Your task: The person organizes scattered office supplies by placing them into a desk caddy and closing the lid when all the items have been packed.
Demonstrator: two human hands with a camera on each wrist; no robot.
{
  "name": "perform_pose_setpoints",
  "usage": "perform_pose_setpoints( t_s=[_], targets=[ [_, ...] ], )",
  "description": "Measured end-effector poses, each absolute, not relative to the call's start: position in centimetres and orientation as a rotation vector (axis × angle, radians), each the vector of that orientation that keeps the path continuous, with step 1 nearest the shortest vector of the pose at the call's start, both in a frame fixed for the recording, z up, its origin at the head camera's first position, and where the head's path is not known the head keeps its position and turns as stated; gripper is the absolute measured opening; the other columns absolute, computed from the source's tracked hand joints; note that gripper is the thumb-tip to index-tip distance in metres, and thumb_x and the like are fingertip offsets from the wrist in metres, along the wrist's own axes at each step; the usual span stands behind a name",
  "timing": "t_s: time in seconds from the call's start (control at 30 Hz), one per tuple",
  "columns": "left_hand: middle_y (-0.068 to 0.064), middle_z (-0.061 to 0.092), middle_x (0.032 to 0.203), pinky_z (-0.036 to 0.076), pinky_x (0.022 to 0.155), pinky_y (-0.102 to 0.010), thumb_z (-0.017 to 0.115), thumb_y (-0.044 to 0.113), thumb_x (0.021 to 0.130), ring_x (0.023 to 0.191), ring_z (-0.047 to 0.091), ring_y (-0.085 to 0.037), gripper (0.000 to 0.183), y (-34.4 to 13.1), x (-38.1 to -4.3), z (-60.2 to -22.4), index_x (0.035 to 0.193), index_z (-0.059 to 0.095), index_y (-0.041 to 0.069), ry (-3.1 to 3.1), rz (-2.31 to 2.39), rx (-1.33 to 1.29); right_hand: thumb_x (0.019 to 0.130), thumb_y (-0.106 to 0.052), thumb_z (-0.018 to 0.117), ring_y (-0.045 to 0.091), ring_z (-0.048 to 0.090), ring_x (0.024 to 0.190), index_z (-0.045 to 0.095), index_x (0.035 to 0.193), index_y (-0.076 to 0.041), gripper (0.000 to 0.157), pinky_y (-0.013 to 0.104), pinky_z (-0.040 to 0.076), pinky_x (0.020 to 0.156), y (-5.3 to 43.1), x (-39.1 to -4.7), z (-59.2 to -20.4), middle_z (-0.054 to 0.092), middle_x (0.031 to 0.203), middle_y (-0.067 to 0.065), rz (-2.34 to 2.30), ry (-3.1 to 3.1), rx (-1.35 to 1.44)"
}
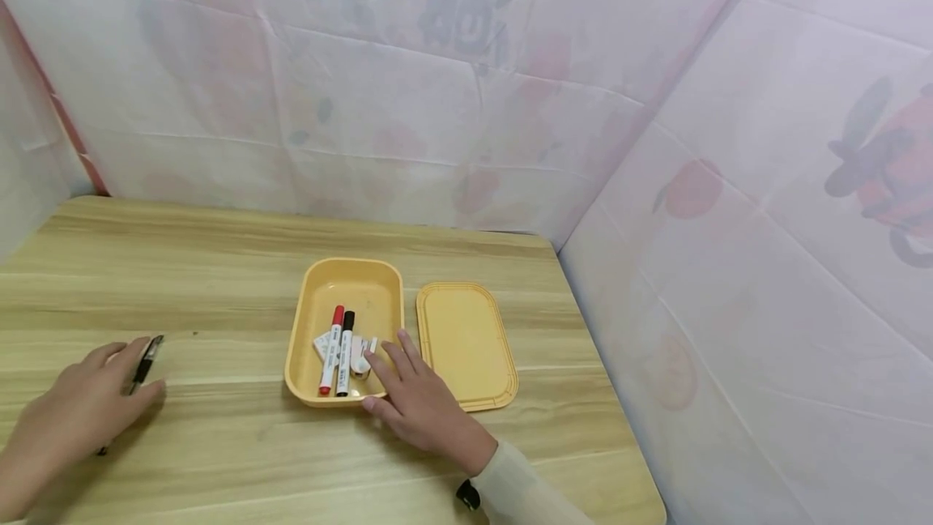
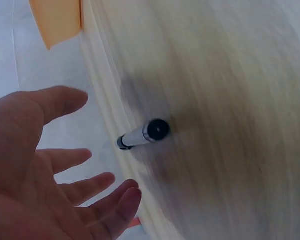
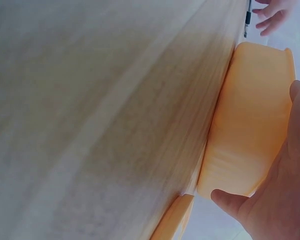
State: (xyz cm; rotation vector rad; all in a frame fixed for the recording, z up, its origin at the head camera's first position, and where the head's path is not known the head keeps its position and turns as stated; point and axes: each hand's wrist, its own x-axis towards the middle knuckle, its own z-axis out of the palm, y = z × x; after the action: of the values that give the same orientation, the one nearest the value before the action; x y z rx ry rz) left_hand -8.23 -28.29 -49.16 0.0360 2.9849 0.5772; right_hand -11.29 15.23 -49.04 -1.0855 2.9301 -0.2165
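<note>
Pen (image 1: 146,364) lies on tabletop (image 1: 219,420), well L of box (image 1: 293,347), under L hand (image 1: 87,403), whose fingers are parted & not gripping it; R hand (image 1: 426,407) rests on box's near R corner, fingers fairly straight, unclenched. Main risk, prob.: slim, smooth barrel rolls or slips if pinched off-ctr, & an R-hand nudge could shove box into lid (image 1: 466,343) just beside it. Pen has clear-looking barrel w/ black end; box & lid = yellow, prob. plastic, rounded corners; tabletop's wood-grained.
</note>
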Motion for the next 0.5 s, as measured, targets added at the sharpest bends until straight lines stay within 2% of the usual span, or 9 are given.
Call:
perform_pose_setpoints(
  t_s=[0.13,0.3,0.5],
  targets=[
    [-0.052,0.034,0.13,0.04,0.078,-0.079,0.055,0.062,0.096,0.107,0.041,-0.072,0.095,-28.6,-8.1,-49.2,0.15,0.028,-0.011,2.938,0.569,0.001,0.105,-0.061,0.018,0.029,-0.002,0.158,0.016,0.162,-0.028,0.066,0.047,0.03,0.121,15.2,-11.3,-49.1,0.027,0.163,0.007,-0.22,2.93,-1.086],
    [-0.053,0.032,0.13,0.039,0.082,-0.079,0.054,0.059,0.097,0.11,0.038,-0.071,0.097,-29.2,-7.9,-49.7,0.149,0.022,-0.016,2.914,0.601,-0.041,0.106,-0.06,0.019,0.03,-0.001,0.158,0.017,0.162,-0.028,0.065,0.048,0.03,0.121,15.2,-11.3,-49.1,0.027,0.163,0.008,-0.222,2.929,-1.098],
    [-0.052,0.036,0.125,0.044,0.075,-0.074,0.056,0.054,0.097,0.107,0.044,-0.068,0.092,-29.3,-8.0,-50.1,0.146,0.028,-0.018,2.898,0.567,-0.045,0.105,-0.06,0.019,0.029,-0.001,0.158,0.017,0.162,-0.028,0.065,0.048,0.031,0.121,15.2,-11.3,-49.2,0.027,0.163,0.007,-0.231,2.933,-1.095]
  ],
)
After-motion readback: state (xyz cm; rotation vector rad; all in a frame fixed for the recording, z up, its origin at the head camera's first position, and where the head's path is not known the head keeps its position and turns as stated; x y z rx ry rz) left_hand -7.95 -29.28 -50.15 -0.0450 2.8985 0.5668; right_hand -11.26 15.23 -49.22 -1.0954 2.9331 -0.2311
